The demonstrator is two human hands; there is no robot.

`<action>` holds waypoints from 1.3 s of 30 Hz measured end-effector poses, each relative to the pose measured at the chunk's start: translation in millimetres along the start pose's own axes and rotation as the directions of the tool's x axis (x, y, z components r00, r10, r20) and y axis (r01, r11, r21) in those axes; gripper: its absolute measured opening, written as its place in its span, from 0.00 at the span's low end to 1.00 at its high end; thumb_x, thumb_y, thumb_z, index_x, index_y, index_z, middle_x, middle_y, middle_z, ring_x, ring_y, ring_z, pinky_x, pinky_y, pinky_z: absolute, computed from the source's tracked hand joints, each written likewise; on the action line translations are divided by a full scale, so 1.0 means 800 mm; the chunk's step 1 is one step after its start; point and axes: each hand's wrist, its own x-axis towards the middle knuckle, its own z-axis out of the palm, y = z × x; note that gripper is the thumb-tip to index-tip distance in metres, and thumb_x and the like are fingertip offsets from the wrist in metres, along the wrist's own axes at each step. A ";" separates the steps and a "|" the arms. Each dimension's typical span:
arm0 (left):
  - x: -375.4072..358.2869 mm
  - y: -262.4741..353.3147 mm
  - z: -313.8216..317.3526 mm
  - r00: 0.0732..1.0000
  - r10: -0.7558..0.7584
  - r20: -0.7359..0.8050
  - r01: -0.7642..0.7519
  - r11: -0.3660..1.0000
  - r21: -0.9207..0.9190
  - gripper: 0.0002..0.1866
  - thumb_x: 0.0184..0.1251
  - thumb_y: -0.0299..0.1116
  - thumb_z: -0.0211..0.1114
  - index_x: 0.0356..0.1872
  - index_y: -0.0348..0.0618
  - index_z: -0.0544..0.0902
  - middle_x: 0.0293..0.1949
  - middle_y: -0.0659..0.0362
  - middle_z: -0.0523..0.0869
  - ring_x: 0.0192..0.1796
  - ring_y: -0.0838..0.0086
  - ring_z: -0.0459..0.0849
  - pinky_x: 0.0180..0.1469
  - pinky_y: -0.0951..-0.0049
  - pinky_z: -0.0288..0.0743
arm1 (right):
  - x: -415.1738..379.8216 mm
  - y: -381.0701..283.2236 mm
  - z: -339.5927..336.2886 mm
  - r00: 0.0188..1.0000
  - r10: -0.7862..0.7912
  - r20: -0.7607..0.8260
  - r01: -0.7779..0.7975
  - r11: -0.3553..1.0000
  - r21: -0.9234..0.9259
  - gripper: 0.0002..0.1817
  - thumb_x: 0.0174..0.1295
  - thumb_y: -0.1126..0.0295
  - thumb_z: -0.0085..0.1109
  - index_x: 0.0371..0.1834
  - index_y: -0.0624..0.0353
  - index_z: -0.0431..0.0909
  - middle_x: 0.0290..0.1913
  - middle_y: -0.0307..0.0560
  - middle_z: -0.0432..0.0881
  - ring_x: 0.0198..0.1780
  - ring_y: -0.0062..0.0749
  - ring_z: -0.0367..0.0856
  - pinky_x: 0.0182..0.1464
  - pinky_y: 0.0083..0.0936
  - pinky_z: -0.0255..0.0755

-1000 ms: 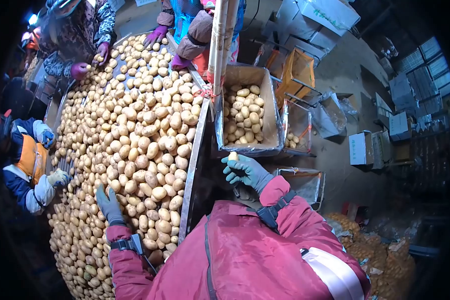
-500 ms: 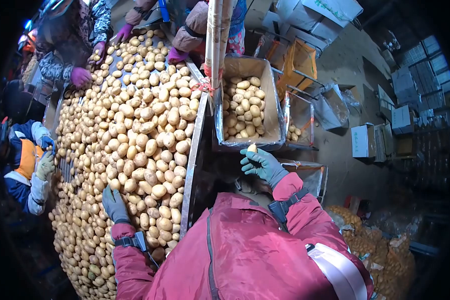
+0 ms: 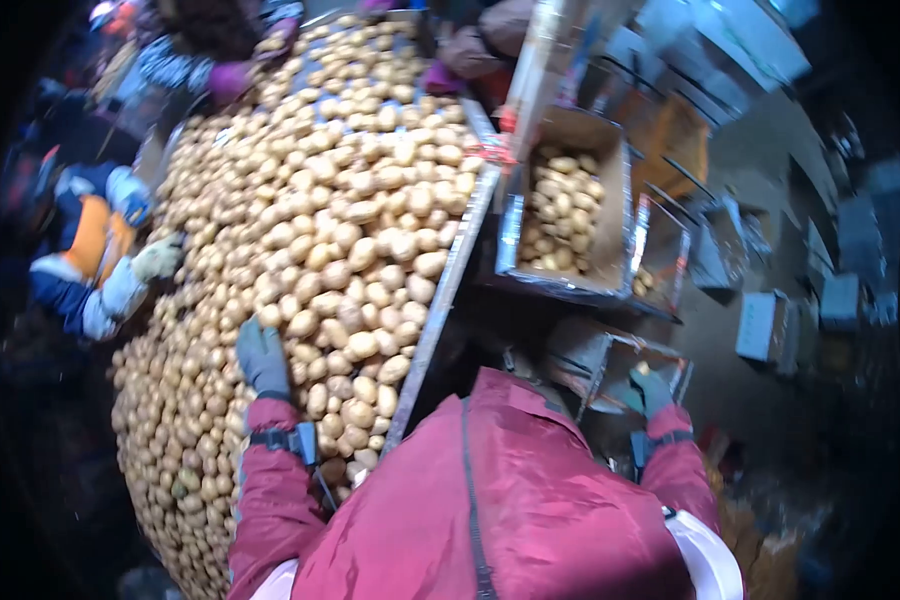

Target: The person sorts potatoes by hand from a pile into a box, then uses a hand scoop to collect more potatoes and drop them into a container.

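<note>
A wide pile of potatoes covers the sorting table. My gloved left hand rests on it with fingers stretched out over the potatoes, gripping none that I can see. Off to the right of the table, my gloved right hand is over a low, plastic-lined crate. A small pale potato shows at its fingertips. The picture is blurred by motion, so the grip is not sharp.
The table's metal edge runs close on my left. Beyond it stands a lined box of potatoes beside an upright pole. Co-workers' gloved hands are at the far and left sides. Cartons stand on the floor to the right.
My right hand has moved from beside the lined potato box back toward me, over the low crate, with the small potato. My left hand stays on the pile. The whole view has shifted.
</note>
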 end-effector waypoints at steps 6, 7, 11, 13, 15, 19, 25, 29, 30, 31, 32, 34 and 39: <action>-0.003 0.013 0.001 0.998 -0.014 -0.064 0.018 0.997 0.071 0.24 0.71 0.43 0.63 0.64 0.44 0.80 0.61 0.44 0.81 0.65 0.50 0.77 0.70 0.50 0.66 | 0.018 -0.036 0.019 0.986 0.125 -0.107 -0.146 0.965 -0.218 0.16 0.65 0.55 0.66 0.49 0.51 0.81 0.35 0.48 0.83 0.23 0.40 0.80 0.24 0.37 0.79; -0.004 0.015 0.000 0.997 -0.018 -0.077 0.024 0.998 0.066 0.24 0.71 0.43 0.63 0.64 0.45 0.80 0.61 0.44 0.81 0.65 0.50 0.77 0.70 0.50 0.67 | 0.019 -0.064 0.056 0.996 0.085 -0.001 -0.083 0.964 -0.252 0.17 0.66 0.54 0.65 0.51 0.51 0.82 0.35 0.48 0.84 0.23 0.39 0.81 0.24 0.36 0.79; -0.004 0.029 -0.008 0.995 -0.053 -0.090 0.057 0.997 0.044 0.25 0.70 0.43 0.64 0.65 0.47 0.79 0.62 0.45 0.80 0.64 0.49 0.77 0.69 0.50 0.68 | -0.055 -0.199 0.258 0.940 -0.019 0.340 0.121 0.952 -0.280 0.16 0.71 0.60 0.63 0.56 0.55 0.83 0.35 0.45 0.84 0.25 0.31 0.82 0.28 0.27 0.79; -0.002 0.036 -0.016 0.995 -0.083 -0.060 0.085 0.996 0.036 0.25 0.70 0.43 0.64 0.65 0.46 0.79 0.63 0.46 0.80 0.64 0.49 0.76 0.68 0.50 0.69 | -0.070 -0.231 0.344 0.850 0.002 0.527 0.160 0.952 -0.261 0.15 0.73 0.62 0.61 0.57 0.57 0.82 0.36 0.42 0.84 0.29 0.27 0.82 0.31 0.24 0.78; -0.003 0.039 -0.021 0.994 -0.104 -0.026 0.105 0.994 0.032 0.27 0.70 0.44 0.65 0.67 0.46 0.79 0.65 0.46 0.78 0.66 0.49 0.75 0.70 0.51 0.67 | -0.105 -0.251 0.430 0.758 -0.002 0.652 0.212 0.946 -0.244 0.17 0.72 0.63 0.62 0.58 0.59 0.82 0.38 0.43 0.85 0.34 0.27 0.83 0.35 0.23 0.78; -0.005 0.043 -0.019 0.985 -0.169 0.032 0.169 0.985 -0.019 0.31 0.68 0.47 0.67 0.69 0.47 0.77 0.69 0.46 0.75 0.68 0.48 0.72 0.73 0.51 0.65 | -0.149 -0.246 0.562 0.389 -0.049 0.920 0.620 0.752 -0.223 0.23 0.70 0.63 0.62 0.65 0.62 0.79 0.43 0.40 0.85 0.42 0.19 0.81 0.44 0.21 0.75; -0.005 0.091 -0.041 0.977 -0.197 0.084 0.204 0.975 -0.088 0.42 0.62 0.53 0.72 0.75 0.45 0.70 0.74 0.40 0.67 0.74 0.44 0.66 0.76 0.50 0.60 | -0.156 -0.247 0.658 0.321 0.015 0.947 0.693 0.678 -0.246 0.28 0.68 0.54 0.65 0.68 0.57 0.78 0.49 0.45 0.87 0.46 0.25 0.84 0.49 0.25 0.80; -0.005 0.111 -0.049 0.975 -0.179 0.133 0.192 0.977 -0.094 0.50 0.57 0.56 0.75 0.77 0.43 0.65 0.75 0.43 0.67 0.76 0.45 0.62 0.79 0.49 0.54 | -0.142 -0.245 0.669 0.201 0.225 0.953 0.767 0.569 -0.296 0.33 0.67 0.49 0.64 0.70 0.59 0.76 0.50 0.49 0.88 0.51 0.28 0.85 0.54 0.26 0.79; -0.003 0.116 -0.046 0.971 -0.192 0.141 0.207 0.973 -0.105 0.51 0.57 0.56 0.76 0.77 0.42 0.64 0.74 0.44 0.67 0.77 0.46 0.62 0.79 0.49 0.53 | -0.154 -0.252 0.674 0.186 0.346 0.920 0.761 0.542 -0.358 0.33 0.67 0.50 0.63 0.71 0.58 0.75 0.50 0.48 0.88 0.52 0.29 0.84 0.56 0.27 0.78; 0.003 0.119 -0.042 0.960 -0.237 0.149 0.252 0.963 -0.092 0.53 0.55 0.57 0.76 0.78 0.41 0.62 0.73 0.44 0.69 0.76 0.46 0.63 0.79 0.50 0.53 | -0.146 -0.241 0.681 0.169 0.300 0.939 0.755 0.574 -0.319 0.31 0.67 0.51 0.63 0.69 0.59 0.77 0.49 0.48 0.87 0.51 0.27 0.83 0.55 0.26 0.78; 0.007 0.119 -0.040 0.958 -0.246 0.149 0.260 0.961 -0.089 0.53 0.55 0.57 0.76 0.78 0.41 0.62 0.73 0.44 0.69 0.76 0.46 0.63 0.79 0.50 0.53 | -0.136 -0.229 0.688 0.154 0.253 0.955 0.746 0.604 -0.281 0.30 0.67 0.53 0.63 0.67 0.59 0.78 0.49 0.47 0.87 0.50 0.26 0.83 0.54 0.26 0.78; 0.017 0.127 -0.045 0.931 -0.311 0.192 0.335 0.936 -0.107 0.55 0.53 0.57 0.77 0.78 0.41 0.62 0.71 0.45 0.70 0.75 0.46 0.64 0.79 0.49 0.54 | -0.131 -0.249 0.712 0.169 0.146 0.975 0.664 0.714 -0.222 0.26 0.67 0.56 0.64 0.63 0.61 0.81 0.49 0.45 0.87 0.49 0.25 0.82 0.52 0.24 0.78; 0.025 0.128 -0.048 0.955 -0.262 0.141 0.278 0.954 -0.110 0.56 0.49 0.52 0.81 0.79 0.46 0.61 0.67 0.45 0.73 0.69 0.49 0.69 0.73 0.51 0.63 | -0.085 -0.339 0.786 0.484 -0.142 0.864 0.695 0.662 -0.281 0.25 0.67 0.59 0.64 0.64 0.58 0.80 0.43 0.47 0.88 0.41 0.27 0.86 0.46 0.27 0.81</action>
